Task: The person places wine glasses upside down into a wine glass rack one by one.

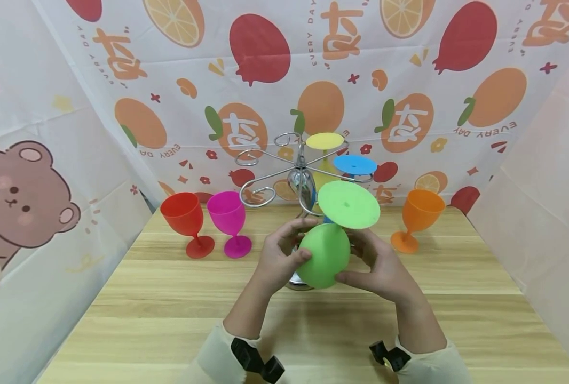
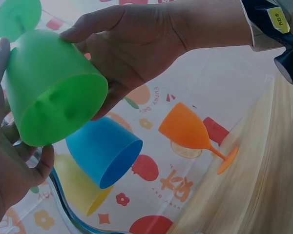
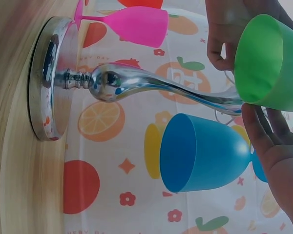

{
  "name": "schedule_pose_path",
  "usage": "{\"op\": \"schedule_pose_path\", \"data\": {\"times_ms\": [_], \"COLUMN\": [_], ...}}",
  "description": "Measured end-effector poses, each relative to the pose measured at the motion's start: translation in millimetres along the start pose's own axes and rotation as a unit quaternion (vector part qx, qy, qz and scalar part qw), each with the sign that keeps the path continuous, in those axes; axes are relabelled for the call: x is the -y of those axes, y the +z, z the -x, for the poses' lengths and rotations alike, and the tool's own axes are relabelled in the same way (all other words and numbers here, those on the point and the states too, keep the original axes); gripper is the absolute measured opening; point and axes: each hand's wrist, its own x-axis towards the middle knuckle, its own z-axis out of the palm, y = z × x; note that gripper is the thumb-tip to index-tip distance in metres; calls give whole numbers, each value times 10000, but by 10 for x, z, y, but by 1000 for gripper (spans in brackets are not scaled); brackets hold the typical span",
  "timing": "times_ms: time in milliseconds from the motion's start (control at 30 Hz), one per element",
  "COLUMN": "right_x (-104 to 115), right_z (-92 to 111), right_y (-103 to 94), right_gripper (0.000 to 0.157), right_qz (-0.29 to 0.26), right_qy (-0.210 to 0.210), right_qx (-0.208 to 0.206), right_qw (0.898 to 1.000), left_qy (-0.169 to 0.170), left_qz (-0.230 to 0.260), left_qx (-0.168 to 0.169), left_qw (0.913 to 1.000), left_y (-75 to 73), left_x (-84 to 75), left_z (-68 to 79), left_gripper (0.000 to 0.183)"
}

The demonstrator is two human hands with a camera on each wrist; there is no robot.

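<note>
A green plastic goblet (image 1: 324,258) hangs upside down at the metal rack (image 1: 301,184), its round foot uppermost and its mouth tilted toward me. From the left side my left hand (image 1: 281,257) holds the bowl, thumb on the near face. My right hand (image 1: 382,265) grips the same bowl from the right, fingers behind it and thumb near the rim. The goblet's stem is largely hidden under its foot in the head view. Behind it a blue goblet (image 3: 205,156) and a yellow goblet (image 2: 78,183) hang inverted from the rack.
Red (image 1: 182,216) and magenta (image 1: 228,213) goblets stand upright at the table's back left. An orange goblet (image 1: 421,212) stands at the back right. Curled wire arms (image 1: 257,197) stick out on the rack's left. Its heavy round base (image 3: 51,80) rests on the wooden table (image 1: 169,320).
</note>
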Motion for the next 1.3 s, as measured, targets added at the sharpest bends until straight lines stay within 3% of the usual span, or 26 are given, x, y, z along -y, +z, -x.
{"op": "schedule_pose_path", "data": {"times_ms": [133,700,1300], "right_x": [-10,-79,-83], "right_z": [2,-32,-56], "right_y": [-4,-4,49], "right_gripper": [82,77,75], "right_qz": [170,428,640], "right_qy": [132,504,797], "right_qx": [-126,-686,-938], "right_qw": [9997,9955,9903], "left_qy": [-37,-231,-624], "left_qz": [-166,-658,-935], "left_qx": [-21,489,383], "left_qw": [9999,9964,9929], "left_y": [4,-9,1], "left_x": [12,35,26], "left_z": [0,15,-1], "left_gripper": [85,84,80]}}
